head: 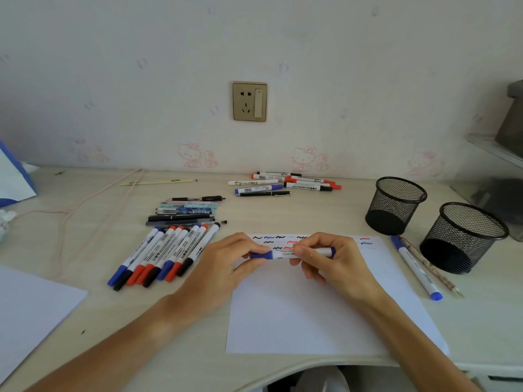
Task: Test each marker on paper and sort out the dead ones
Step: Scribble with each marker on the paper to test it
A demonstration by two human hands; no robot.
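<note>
While both hands work over far end of paper sheet (311, 306), blue whiteboard marker (283, 254) lies level between them. Left hand (226, 258) pinches blue cap, fingers curled. Right hand (328, 256) grips white barrel, fingers wrapped. Test squiggles (280, 239) just beyond. Marker row (161, 256) left; two mesh cups (396, 205) right.

Blue-capped white marker (283, 253); black mesh cups (394, 205); white paper (311, 312).
</note>
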